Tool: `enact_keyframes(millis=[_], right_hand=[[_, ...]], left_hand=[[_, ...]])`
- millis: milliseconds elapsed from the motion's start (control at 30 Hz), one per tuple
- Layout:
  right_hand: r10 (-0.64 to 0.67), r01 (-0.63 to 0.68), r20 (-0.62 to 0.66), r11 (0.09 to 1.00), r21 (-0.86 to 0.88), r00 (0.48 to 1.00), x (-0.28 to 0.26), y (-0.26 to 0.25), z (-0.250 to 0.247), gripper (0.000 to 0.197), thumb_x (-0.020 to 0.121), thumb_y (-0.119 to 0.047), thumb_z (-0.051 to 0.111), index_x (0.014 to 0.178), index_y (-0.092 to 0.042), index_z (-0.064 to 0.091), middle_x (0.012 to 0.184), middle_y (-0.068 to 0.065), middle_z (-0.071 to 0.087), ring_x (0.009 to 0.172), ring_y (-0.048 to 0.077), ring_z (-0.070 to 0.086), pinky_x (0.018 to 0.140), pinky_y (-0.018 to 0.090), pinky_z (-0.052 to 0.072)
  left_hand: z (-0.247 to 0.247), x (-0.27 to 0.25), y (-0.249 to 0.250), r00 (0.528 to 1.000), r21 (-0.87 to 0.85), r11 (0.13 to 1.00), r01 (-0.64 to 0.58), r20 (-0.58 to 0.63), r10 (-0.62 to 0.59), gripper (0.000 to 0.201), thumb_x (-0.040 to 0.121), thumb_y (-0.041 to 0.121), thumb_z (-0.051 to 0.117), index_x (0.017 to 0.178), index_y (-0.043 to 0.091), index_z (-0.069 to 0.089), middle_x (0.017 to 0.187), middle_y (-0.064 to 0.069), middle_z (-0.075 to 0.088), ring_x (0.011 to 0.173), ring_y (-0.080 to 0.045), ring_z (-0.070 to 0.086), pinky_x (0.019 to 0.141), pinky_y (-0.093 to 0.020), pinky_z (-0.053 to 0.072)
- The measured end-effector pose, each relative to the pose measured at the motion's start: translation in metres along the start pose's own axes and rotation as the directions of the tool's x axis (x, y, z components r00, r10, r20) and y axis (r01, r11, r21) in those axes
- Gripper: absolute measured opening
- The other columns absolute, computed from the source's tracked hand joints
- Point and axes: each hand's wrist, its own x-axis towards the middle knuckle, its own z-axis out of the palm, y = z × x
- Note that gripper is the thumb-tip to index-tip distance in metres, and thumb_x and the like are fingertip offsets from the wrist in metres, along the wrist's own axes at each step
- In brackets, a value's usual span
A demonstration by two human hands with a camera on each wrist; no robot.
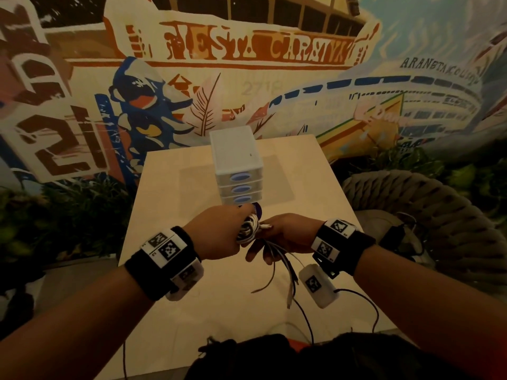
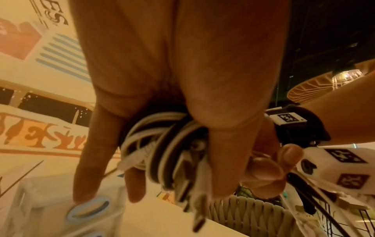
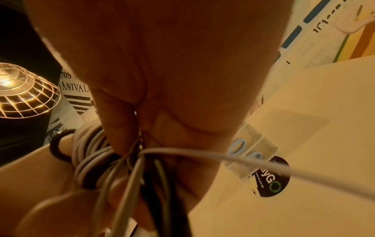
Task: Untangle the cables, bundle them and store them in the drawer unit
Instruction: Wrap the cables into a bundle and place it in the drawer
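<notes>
Seen above a pale table [image 1: 192, 311], just in front of a closed three-drawer unit [image 1: 238, 171]: a coil of white and black cables [image 1: 248, 229], gripped mid-air in the left hand [image 1: 216, 234], thumb clamped across the loops. Loose tails [image 1: 282, 267] pinched in the right hand [image 1: 288, 234], plugs dangling toward the tabletop. Light, limp and springy by the look of it, likely to uncoil if released; best held across the wound middle, never by the ends. Both forearms level, wrists nearly touching.
</notes>
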Motion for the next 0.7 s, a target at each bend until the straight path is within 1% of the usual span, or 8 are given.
enact_keyframes(millis=[67,133,167,233,333,433,567,700], right_hand=[[0.019,-0.021,0.077,1.0,0.022,0.997,0.0,0.001,-0.001,0.035,0.099,-0.012,0.043,0.129,-0.001,0.056,0.112,0.017,0.069,0.074,0.022,0.067,0.069,0.028,0.051],[0.045,-0.052,0.172,0.998,0.04,0.984,0.002,0.003,-0.003,0.046,0.084,-0.01,0.045,0.127,-0.005,0.056,0.118,0.017,0.067,0.084,0.023,0.069,0.072,0.027,0.052],[0.059,-0.067,0.216,0.997,0.03,0.975,0.002,0.003,-0.003,0.049,0.081,-0.012,0.045,0.128,-0.007,0.056,0.12,0.016,0.065,0.089,0.023,0.069,0.074,0.027,0.052],[0.095,-0.1,0.235,0.995,0.009,0.967,0.005,0.004,-0.002,0.043,0.085,-0.021,0.051,0.126,-0.012,0.059,0.12,0.013,0.066,0.092,0.023,0.07,0.076,0.029,0.052],[0.131,-0.119,0.089,0.985,-0.126,0.987,0.007,-0.002,0.003,0.024,0.092,-0.028,0.066,0.114,-0.018,0.065,0.111,0.013,0.07,0.09,0.025,0.07,0.075,0.033,0.051],[0.163,-0.168,-0.044,0.919,-0.356,0.986,0.013,-0.011,0.008,0.012,0.093,-0.024,0.072,0.104,-0.021,0.069,0.111,0.013,0.072,0.092,0.024,0.072,0.076,0.034,0.055],[0.203,-0.24,-0.132,0.872,-0.427,0.97,0.022,-0.012,0.014,0.009,0.09,-0.012,0.072,0.098,-0.015,0.073,0.098,0.003,0.073,0.08,0.018,0.073,0.068,0.029,0.053],[0.144,-0.246,-0.229,0.822,-0.513,0.963,0.024,-0.008,0.016,0.009,0.086,-0.016,0.076,0.094,-0.015,0.072,0.092,0.001,0.069,0.065,0.012,0.067,0.06,0.024,0.055]], left_hand=[[0.003,0.0,0.0,1.0,0.002,1.0,0.002,0.028,-0.002,0.049,0.078,0.014,0.072,0.12,0.023,0.048,0.105,0.002,0.065,0.09,-0.023,0.064,0.076,-0.04,0.056],[0.008,0.0,0.0,0.998,0.042,0.999,0.003,0.062,-0.006,0.05,0.08,0.013,0.07,0.123,0.022,0.047,0.103,0.001,0.064,0.088,-0.022,0.063,0.073,-0.038,0.055],[0.01,0.0,0.001,0.997,0.072,0.997,0.001,0.076,-0.006,0.049,0.083,0.013,0.069,0.125,0.022,0.046,0.101,0.0,0.064,0.085,-0.022,0.062,0.07,-0.036,0.053],[0.013,0.001,0.003,0.996,0.131,0.991,-0.018,0.087,0.007,0.046,0.086,0.014,0.066,0.127,0.022,0.045,0.099,-0.001,0.063,0.079,-0.021,0.058,0.066,-0.033,0.048],[0.014,0.003,0.008,0.995,0.18,0.983,-0.026,0.101,0.008,0.042,0.089,0.018,0.064,0.127,0.02,0.045,0.099,-0.001,0.063,0.074,-0.02,0.052,0.064,-0.032,0.043],[0.018,0.006,0.013,0.994,0.176,0.984,-0.01,0.11,-0.01,0.045,0.088,0.027,0.069,0.126,0.017,0.047,0.1,0.0,0.065,0.078,-0.02,0.058,0.067,-0.031,0.048],[0.025,0.011,0.015,0.994,0.128,0.991,0.044,0.089,-0.056,0.039,0.084,0.03,0.075,0.116,0.018,0.054,0.097,0.002,0.066,0.081,-0.018,0.062,0.074,-0.033,0.056],[0.034,0.011,0.011,0.995,0.084,0.993,0.077,0.055,-0.082,0.044,0.086,0.031,0.074,0.12,0.017,0.051,0.1,0.0,0.067,0.086,-0.021,0.065,0.076,-0.037,0.058]])
